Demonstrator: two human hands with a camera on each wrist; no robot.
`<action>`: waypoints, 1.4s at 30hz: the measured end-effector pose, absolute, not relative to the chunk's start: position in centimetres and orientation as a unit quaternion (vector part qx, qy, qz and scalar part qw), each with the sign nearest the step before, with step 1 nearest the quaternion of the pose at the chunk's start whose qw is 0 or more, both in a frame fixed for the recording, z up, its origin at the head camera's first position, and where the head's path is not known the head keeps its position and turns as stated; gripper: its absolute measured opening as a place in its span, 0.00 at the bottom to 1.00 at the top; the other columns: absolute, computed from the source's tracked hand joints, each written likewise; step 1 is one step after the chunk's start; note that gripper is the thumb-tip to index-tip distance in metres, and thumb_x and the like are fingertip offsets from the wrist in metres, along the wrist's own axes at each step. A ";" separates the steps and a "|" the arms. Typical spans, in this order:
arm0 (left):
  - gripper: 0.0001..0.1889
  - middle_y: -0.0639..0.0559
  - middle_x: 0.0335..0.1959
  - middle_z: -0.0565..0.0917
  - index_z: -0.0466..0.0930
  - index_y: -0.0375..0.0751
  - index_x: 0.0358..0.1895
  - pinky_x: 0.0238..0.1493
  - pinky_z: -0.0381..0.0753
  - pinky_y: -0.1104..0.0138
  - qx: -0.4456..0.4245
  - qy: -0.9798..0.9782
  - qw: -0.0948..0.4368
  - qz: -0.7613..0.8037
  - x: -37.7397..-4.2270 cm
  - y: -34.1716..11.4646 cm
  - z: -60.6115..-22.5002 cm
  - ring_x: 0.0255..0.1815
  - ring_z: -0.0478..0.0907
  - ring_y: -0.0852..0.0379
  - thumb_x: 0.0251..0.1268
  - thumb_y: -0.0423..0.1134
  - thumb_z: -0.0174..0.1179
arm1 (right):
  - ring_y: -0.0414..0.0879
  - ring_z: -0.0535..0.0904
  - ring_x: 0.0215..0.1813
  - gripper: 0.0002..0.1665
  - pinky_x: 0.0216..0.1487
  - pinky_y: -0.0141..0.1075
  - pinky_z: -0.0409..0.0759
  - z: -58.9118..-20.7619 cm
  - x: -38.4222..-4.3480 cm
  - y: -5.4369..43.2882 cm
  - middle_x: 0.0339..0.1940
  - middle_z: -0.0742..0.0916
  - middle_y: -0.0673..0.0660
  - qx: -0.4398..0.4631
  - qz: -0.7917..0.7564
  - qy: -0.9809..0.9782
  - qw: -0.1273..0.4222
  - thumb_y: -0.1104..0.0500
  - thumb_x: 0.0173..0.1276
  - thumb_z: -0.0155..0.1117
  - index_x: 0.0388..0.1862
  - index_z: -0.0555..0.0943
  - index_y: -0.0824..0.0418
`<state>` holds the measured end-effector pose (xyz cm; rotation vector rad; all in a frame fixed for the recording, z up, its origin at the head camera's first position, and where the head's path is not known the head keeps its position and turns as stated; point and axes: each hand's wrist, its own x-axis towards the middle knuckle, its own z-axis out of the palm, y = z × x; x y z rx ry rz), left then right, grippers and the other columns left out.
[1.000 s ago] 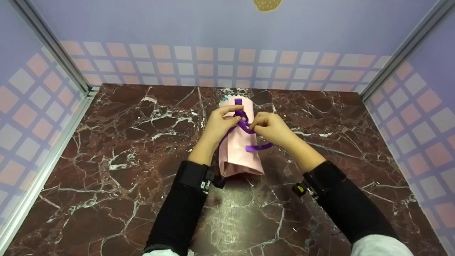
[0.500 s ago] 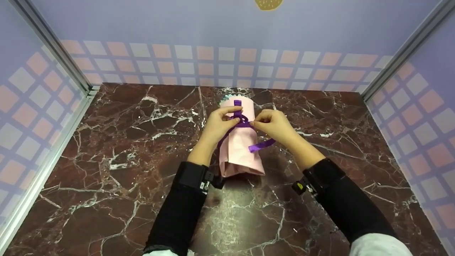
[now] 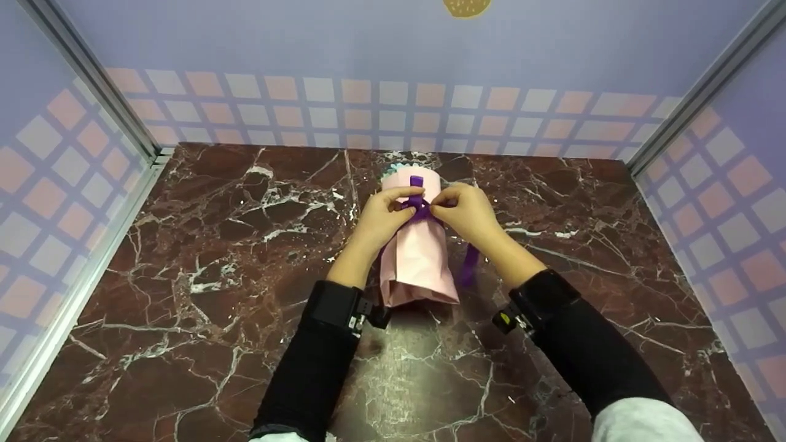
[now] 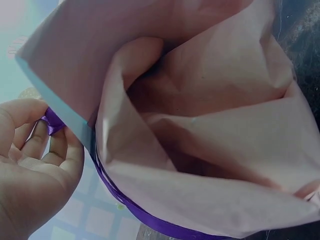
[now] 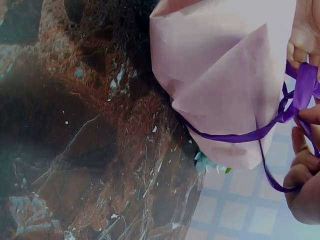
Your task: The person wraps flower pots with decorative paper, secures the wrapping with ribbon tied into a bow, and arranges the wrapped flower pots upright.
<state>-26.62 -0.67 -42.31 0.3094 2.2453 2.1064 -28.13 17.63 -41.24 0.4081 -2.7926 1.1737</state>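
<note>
A bouquet wrapped in pink paper [image 3: 420, 261] lies on the table, its folded end towards me. Pale blue petals [image 5: 207, 162] peek out at the far end. Purple ribbon [image 5: 225, 137] runs around the wrap, with a loop [image 5: 304, 92] on top. My left hand [image 3: 376, 218] pinches the ribbon between thumb and fingers on the left of the knot. On its right, my right hand [image 3: 470, 212] pinches the ribbon close to the left fingertips. One ribbon tail [image 3: 470, 265] hangs below the right hand, beside the wrap. In the left wrist view, the paper's open folds [image 4: 210, 125] fill the middle.
The bouquet rests on a dark red marbled tabletop [image 3: 184, 344]. A lilac back wall [image 3: 276, 43] with pink and white squares stands behind it, and similar side panels [image 3: 743, 233] rise on both sides.
The right hand has moved slightly up and left, towards the knot. The purple loop between the hands has drawn smaller, and the loose tail has swung off the paper to hang at its right.
</note>
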 end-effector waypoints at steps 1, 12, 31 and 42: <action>0.19 0.44 0.52 0.82 0.82 0.36 0.55 0.36 0.79 0.70 0.101 0.725 0.023 0.681 -26.6 -0.7 -42.3 0.33 0.76 0.58 0.60 0.20 0.59 | 0.48 0.79 0.37 0.06 0.40 0.37 0.80 -41.2 -28.2 17.5 0.33 0.83 0.54 0.131 0.381 -0.914 0.047 0.61 0.61 0.70 0.33 0.89 0.63; 0.18 0.39 0.50 0.83 0.81 0.30 0.55 0.42 0.83 0.66 0.113 0.693 0.036 0.711 -26.3 -0.5 -42.2 0.36 0.79 0.53 0.61 0.19 0.57 | 0.54 0.77 0.35 0.03 0.35 0.34 0.71 -42.0 -28.6 16.4 0.33 0.86 0.57 0.143 0.416 -0.894 0.081 0.66 0.55 0.74 0.28 0.86 0.65; 0.18 0.40 0.51 0.81 0.81 0.31 0.55 0.43 0.83 0.64 0.105 0.700 0.031 0.705 -26.3 -0.6 -42.6 0.38 0.80 0.48 0.62 0.20 0.58 | 0.51 0.81 0.38 0.02 0.44 0.43 0.79 -42.9 -28.7 16.1 0.33 0.85 0.56 0.225 0.309 -0.907 0.178 0.65 0.61 0.70 0.31 0.87 0.65; 0.18 0.40 0.49 0.82 0.81 0.33 0.56 0.43 0.84 0.64 0.098 0.704 0.026 0.702 -26.3 -0.5 -42.7 0.38 0.81 0.50 0.62 0.21 0.58 | 0.50 0.80 0.34 0.05 0.38 0.38 0.79 -43.1 -29.0 15.9 0.30 0.85 0.58 0.224 0.366 -0.883 0.191 0.72 0.55 0.71 0.27 0.83 0.67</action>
